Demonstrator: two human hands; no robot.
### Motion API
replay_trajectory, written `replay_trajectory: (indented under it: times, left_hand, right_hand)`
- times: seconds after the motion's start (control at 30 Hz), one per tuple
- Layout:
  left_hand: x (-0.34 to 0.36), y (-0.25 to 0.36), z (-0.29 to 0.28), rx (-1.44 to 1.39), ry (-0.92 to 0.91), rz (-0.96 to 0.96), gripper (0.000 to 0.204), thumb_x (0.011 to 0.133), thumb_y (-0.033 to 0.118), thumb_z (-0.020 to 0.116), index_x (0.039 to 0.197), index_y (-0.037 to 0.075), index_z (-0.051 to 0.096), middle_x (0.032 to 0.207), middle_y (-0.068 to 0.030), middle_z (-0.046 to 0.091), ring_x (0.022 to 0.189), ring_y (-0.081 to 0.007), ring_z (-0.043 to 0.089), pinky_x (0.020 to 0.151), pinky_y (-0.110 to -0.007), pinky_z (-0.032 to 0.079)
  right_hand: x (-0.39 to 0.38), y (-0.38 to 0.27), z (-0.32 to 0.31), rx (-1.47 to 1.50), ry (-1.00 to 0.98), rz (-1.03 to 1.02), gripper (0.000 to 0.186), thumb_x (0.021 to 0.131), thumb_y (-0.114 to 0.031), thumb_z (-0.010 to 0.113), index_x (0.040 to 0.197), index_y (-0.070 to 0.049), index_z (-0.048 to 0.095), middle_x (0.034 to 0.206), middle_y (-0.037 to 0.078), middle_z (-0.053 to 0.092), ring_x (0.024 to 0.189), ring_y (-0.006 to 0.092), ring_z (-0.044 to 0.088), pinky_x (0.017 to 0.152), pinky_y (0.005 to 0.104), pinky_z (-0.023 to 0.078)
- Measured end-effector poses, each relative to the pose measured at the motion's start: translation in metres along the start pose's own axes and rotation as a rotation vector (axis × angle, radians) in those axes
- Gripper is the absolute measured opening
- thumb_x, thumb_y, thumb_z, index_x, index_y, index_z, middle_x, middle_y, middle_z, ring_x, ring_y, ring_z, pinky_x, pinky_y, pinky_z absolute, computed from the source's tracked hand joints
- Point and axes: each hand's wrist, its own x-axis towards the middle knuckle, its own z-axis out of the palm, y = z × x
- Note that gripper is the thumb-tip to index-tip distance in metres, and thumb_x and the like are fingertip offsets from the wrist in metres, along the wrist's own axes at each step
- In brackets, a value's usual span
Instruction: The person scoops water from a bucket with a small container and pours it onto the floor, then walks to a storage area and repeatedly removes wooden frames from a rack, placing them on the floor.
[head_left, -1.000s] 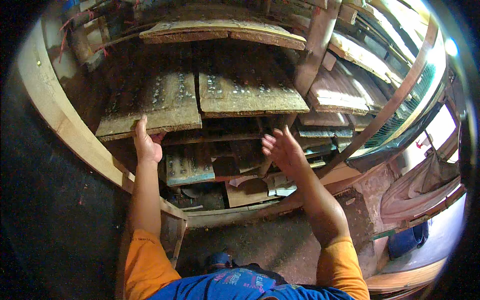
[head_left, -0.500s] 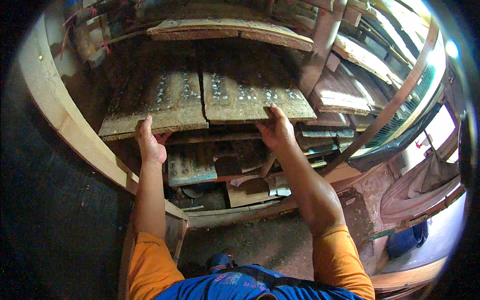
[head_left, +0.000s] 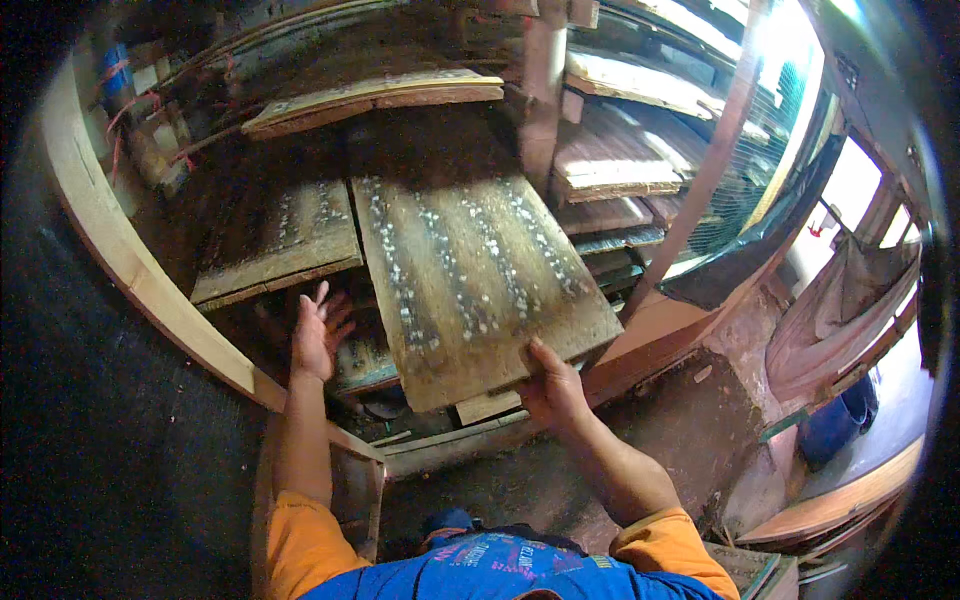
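A worn wooden board, dotted with rows of small white specks, juts out from a shelf toward me. My right hand grips its front edge, thumb on top and fingers underneath. My left hand is open, its fingers spread, in the gap just below a second speckled board. That second board lies on the shelf to the left; I cannot make out any contact between it and my left hand. The far end of the board in my right hand lies in shadow under a higher shelf.
A pale wooden post curves along the left. Higher up rests another board. More stacked boards fill shelves on the right, behind a slanted post with green netting. A grey cloth and a dark blue bucket are at far right.
The right-hand board has come out of the shelf toward me, ahead of its neighbour. My left hand has left the left board's edge and opened. The view has shifted to the right.
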Motion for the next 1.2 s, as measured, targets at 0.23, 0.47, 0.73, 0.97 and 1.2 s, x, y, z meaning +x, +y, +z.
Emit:
replay_trajectory:
  times: [0.23,0.47,0.73,0.97,1.2]
  left_hand:
    - [-0.036,-0.041,0.055,-0.202,-0.315,-0.115,0.067,0.09,0.059,0.045,0.135,0.011,0.041,0.13,-0.0091,0.052,0.109,-0.0248,0.055,0.092,-0.042,0.045]
    - [-0.033,-0.07,0.074,-0.273,-0.355,-0.328,0.043,0.087,0.03,0.058,0.123,0.007,0.052,0.115,-0.0098,0.062,0.103,-0.0289,0.06,0.091,-0.044,0.047]
    - [-0.015,-0.113,0.031,-0.336,-0.378,-0.6,0.056,0.084,-0.001,0.056,0.134,0.019,0.04,0.128,-0.0054,0.052,0.116,-0.0272,0.052,0.101,-0.048,0.042]
    - [0.036,-0.112,0.022,-0.124,-0.659,-0.948,0.044,0.089,0.008,0.055,0.131,0.013,0.042,0.122,-0.0086,0.056,0.106,-0.0255,0.058,0.091,-0.048,0.048]
    - [0.107,-0.144,0.01,1.013,-1.201,-1.049,0.053,0.088,0.03,0.065,0.134,0.013,0.045,0.112,-0.0065,0.06,0.098,-0.0184,0.059,0.071,-0.034,0.049]
  right_hand:
    - [-0.092,0.011,-0.102,-0.21,0.24,-0.03,0.023,0.086,-0.03,0.066,0.088,-0.007,0.065,0.079,0.001,0.06,0.071,0.0142,0.057,0.061,0.0306,0.043]
    - [-0.139,0.014,-0.144,-0.111,0.264,0.018,0.014,0.083,-0.02,0.068,0.076,-0.01,0.06,0.069,-0.001,0.053,0.063,0.0106,0.045,0.06,0.0271,0.035]
    - [-0.141,0.019,-0.153,-0.099,0.4,-0.167,0.013,0.08,-0.009,0.067,0.071,-0.009,0.058,0.063,0.0,0.05,0.055,0.0133,0.045,0.054,0.028,0.036]
    - [-0.161,0.018,-0.087,-0.035,0.666,-0.346,0.011,0.075,-0.005,0.071,0.073,-0.007,0.061,0.06,0.0,0.051,0.048,0.0142,0.047,0.046,0.0313,0.034]
    - [-0.166,0.038,0.04,-0.495,0.97,-0.659,0.035,0.077,-0.01,0.072,0.109,0.0,0.063,0.093,0.006,0.068,0.072,0.0168,0.062,0.066,0.0317,0.049]
